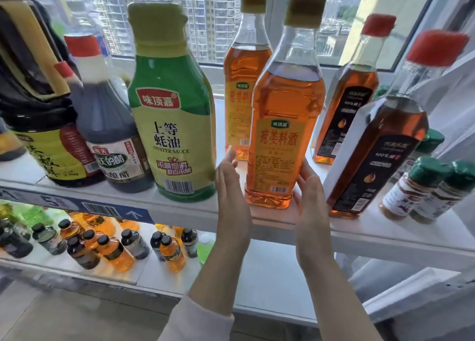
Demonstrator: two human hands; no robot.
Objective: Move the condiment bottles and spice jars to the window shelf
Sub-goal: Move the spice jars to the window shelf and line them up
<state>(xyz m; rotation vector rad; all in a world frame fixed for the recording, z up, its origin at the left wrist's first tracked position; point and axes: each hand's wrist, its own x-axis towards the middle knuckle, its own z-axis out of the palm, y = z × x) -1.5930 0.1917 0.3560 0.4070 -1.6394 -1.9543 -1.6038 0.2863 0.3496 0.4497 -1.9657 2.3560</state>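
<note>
Well beyond the fingers [229, 155], a wide window [341, 11] shows sunlit high-rise blocks [213, 19]. Daylight falls on the white window shelf [385, 238] beside the fingers. A grey floor [64, 320] lies below them.

An orange bottle with a yellow cap [282, 124] is standing upright near the front of the white window shelf [372, 234]. The left hand [231, 186] is waiting just beside its left side with straight fingers. The right hand [311, 194] is touching its right side with flat fingers. A green oyster sauce bottle [172, 124] is standing on the left, and small green-capped spice jars [408, 189] are sitting far right.
</note>
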